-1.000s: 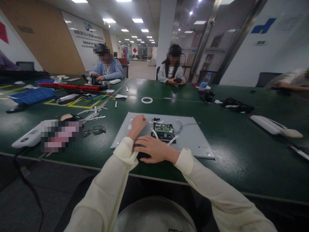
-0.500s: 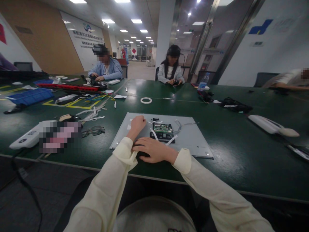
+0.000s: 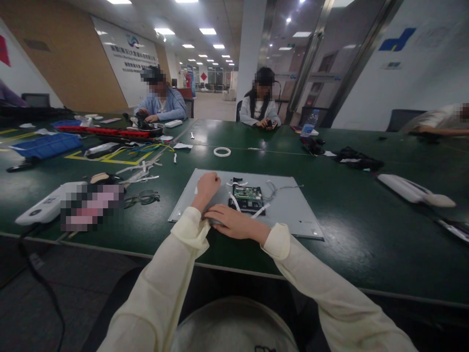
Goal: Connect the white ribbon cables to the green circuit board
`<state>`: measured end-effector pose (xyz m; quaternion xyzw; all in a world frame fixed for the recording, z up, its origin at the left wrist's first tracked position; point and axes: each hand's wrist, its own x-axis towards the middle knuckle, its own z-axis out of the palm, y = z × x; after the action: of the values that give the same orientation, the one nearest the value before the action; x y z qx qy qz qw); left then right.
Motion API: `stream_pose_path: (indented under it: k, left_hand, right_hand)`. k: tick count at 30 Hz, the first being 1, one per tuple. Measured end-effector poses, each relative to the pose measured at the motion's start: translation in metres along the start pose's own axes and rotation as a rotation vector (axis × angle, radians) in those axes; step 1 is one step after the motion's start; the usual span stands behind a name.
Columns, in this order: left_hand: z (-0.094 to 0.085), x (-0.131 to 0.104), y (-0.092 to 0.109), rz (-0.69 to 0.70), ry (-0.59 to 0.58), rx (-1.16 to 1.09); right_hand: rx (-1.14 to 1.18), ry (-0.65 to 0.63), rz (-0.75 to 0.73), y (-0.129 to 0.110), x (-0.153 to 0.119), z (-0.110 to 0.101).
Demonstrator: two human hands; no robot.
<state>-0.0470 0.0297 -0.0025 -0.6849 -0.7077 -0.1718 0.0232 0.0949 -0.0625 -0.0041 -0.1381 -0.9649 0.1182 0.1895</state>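
My left hand (image 3: 207,189) rests over the left part of a flat grey panel (image 3: 284,220), its fingers curled into a fist. Whatever the fist may hold is hidden by the back of the hand. Close to the left cuff lies my right hand (image 3: 234,223), across the panel's front edge, with fingers stretched out and nothing visible in them. Beyond it a green circuit board (image 3: 247,193) sits on a black frame on the panel, with white tape strips (image 3: 261,210) around it. A thin grey cable (image 3: 273,189) runs from the board to the right.
Eyeglasses (image 3: 144,197) and a white device (image 3: 49,203) lie left. Behind them are a blue tray (image 3: 47,146) and loose strips. A tape roll (image 3: 222,152) lies beyond the panel, another white device (image 3: 408,189) right. Two people (image 3: 161,100) sit opposite; another is far right.
My right hand has shifted slightly up, and its fingers lie flatter beside the left cuff. My left fist has moved up a little. The panel and board look unchanged.
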Motion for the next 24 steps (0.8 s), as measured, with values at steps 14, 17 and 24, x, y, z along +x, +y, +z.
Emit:
stream_pose_path:
  k: [14, 17, 24]
  left_hand:
    - [0.003, 0.001, -0.001, 0.023, 0.012, 0.014]
    - [0.004, 0.0, -0.001, 0.025, 0.005, 0.006]
    - [0.004, -0.001, -0.002, 0.029, 0.006, 0.003]
  right_hand:
    - [-0.354, -0.025, 0.12, 0.003, -0.008, -0.016]
    - [-0.374, -0.033, 0.245, 0.003, -0.012, -0.017]
    - [-0.365, -0.069, 0.407, 0.009, -0.015, -0.012]
